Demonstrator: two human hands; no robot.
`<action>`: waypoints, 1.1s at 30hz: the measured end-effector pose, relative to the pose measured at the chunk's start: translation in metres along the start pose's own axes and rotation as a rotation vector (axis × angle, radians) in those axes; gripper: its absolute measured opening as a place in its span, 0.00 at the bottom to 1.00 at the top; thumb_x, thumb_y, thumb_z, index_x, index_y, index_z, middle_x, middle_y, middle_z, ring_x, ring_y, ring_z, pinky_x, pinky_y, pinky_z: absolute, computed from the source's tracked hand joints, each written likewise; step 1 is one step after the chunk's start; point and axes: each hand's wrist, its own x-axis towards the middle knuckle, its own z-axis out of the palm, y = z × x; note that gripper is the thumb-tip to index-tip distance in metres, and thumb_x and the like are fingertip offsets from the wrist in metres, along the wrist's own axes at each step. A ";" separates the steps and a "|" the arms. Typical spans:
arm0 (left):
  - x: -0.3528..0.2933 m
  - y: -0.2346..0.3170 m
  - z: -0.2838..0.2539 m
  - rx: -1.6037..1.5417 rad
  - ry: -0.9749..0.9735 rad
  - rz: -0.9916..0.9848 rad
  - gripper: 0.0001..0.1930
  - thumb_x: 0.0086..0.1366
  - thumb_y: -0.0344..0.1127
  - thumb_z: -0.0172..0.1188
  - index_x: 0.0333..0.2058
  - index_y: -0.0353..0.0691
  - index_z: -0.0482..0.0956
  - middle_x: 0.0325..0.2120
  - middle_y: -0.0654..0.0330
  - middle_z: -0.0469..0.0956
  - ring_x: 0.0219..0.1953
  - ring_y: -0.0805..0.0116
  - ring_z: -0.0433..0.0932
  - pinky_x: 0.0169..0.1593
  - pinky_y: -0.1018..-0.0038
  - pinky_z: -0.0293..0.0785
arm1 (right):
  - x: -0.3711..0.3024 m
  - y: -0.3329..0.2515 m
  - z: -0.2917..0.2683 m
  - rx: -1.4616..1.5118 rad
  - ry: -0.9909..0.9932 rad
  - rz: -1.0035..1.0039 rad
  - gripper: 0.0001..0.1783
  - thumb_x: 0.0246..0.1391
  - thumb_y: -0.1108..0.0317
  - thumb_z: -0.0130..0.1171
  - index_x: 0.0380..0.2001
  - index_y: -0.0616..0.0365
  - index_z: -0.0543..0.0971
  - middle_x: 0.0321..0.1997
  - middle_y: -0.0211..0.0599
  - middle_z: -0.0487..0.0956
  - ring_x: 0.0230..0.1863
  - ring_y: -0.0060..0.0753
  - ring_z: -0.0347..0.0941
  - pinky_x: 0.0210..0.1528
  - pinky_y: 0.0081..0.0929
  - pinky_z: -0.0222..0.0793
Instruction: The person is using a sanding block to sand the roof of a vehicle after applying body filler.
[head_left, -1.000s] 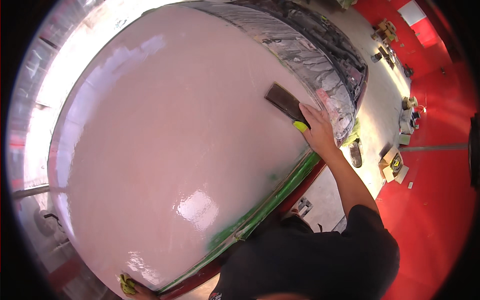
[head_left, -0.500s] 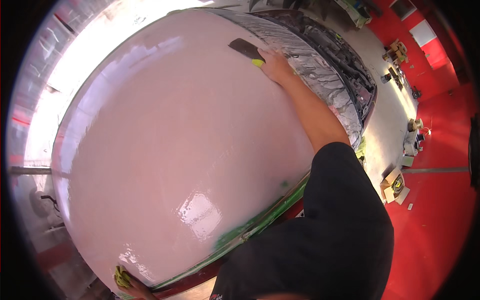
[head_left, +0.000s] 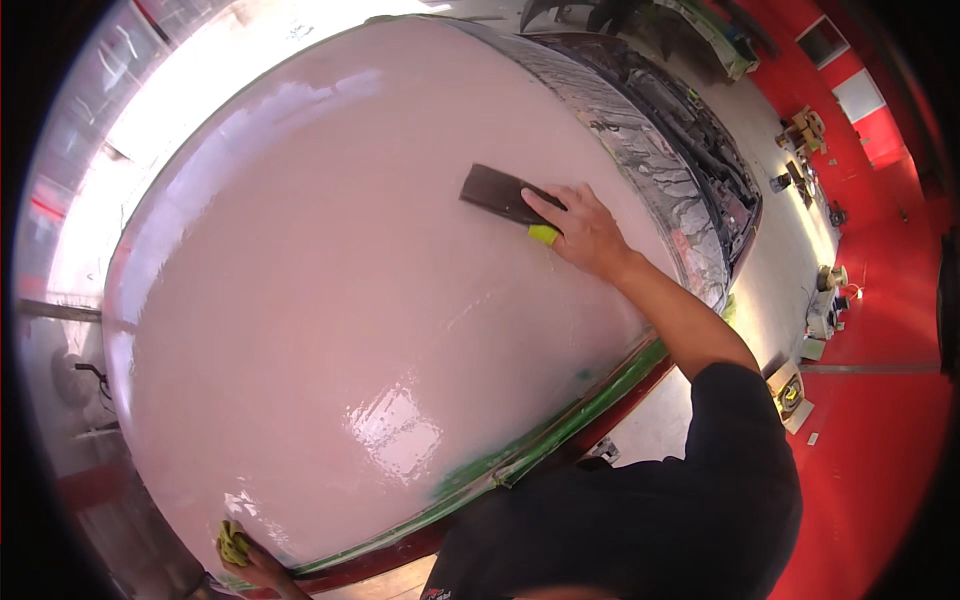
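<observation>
My right hand is closed on a long dark sanding block, pressed flat against the broad pinkish car roof. A bit of yellow-green material shows at the block's edge under my fingers. At the lower left, my left hand grips a crumpled yellow-green cloth near the roof's edge. The roof's surface looks wet and shiny in places. Green edging runs along its near side, above dark red bodywork.
Wrinkled grey sheeting covers the windshield area, with the exposed engine bay beyond. On the right, an open cardboard box and several small items lie on the floor beside a red wall. A metal bar stands out at the left.
My right hand has drawn the sanding block nearer across the roof, away from the windshield side. My left hand and the cloth have shifted only slightly.
</observation>
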 end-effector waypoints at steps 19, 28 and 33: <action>-0.002 0.030 -0.004 0.100 0.004 0.011 0.25 0.65 0.41 0.67 0.56 0.36 0.75 0.51 0.49 0.78 0.52 0.52 0.78 0.56 0.62 0.74 | -0.066 -0.145 -0.040 0.043 -0.179 -0.285 0.40 0.38 0.70 0.68 0.62 0.43 0.76 0.58 0.39 0.75 0.40 0.43 0.68 0.47 0.36 0.73; -0.010 0.052 -0.013 -0.026 0.010 0.057 0.26 0.55 0.30 0.58 0.55 0.34 0.74 0.51 0.44 0.74 0.55 0.41 0.73 0.59 0.54 0.68 | 0.151 0.042 0.051 -0.221 -0.118 0.299 0.27 0.62 0.53 0.55 0.64 0.40 0.74 0.60 0.38 0.77 0.54 0.55 0.72 0.57 0.44 0.72; -0.009 0.058 -0.010 -0.016 0.018 0.074 0.26 0.51 0.29 0.58 0.53 0.38 0.75 0.50 0.45 0.75 0.54 0.40 0.73 0.57 0.51 0.68 | 0.090 -0.030 0.037 -0.095 -0.116 0.250 0.30 0.59 0.61 0.59 0.66 0.45 0.72 0.62 0.43 0.75 0.52 0.57 0.70 0.56 0.47 0.69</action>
